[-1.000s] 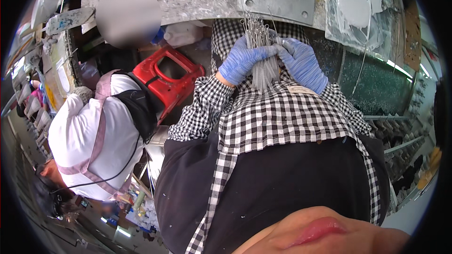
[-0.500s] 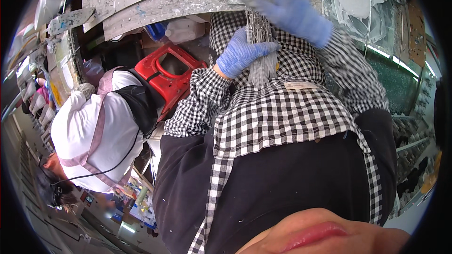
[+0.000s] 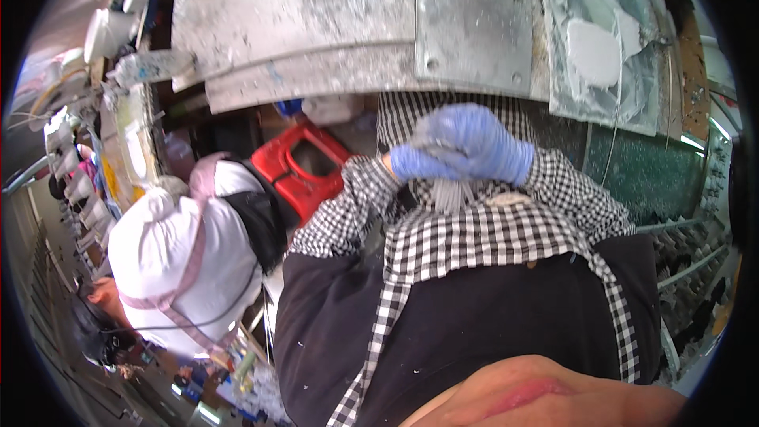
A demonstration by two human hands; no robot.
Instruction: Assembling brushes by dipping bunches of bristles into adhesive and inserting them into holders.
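Note:
Both my hands wear blue gloves and meet in front of my chest, just below the edge of a grey metal bench (image 3: 316,24). My left hand (image 3: 413,163) grips a bundle of thin pale wires (image 3: 451,194) whose ends fan out below the fist. Wrapped over the top of the bundle, my right hand (image 3: 489,142) presses against the left one. My checked sleeves and black apron (image 3: 474,324) fill the lower middle of the view. The upper part of the bundle is hidden under the gloves.
A person in a white cap and pale top (image 3: 170,269) bends low at my left. A red plastic stool (image 3: 304,164) stands between us. A bolted metal plate (image 3: 474,32) lies on the bench. Shelves (image 3: 696,261) run along the right, with bottles and clutter (image 3: 87,150) at far left.
My right hand, lifted high above the bundle half a second ago, has come back down and closed over its top beside my left hand. The left hand kept its grip.

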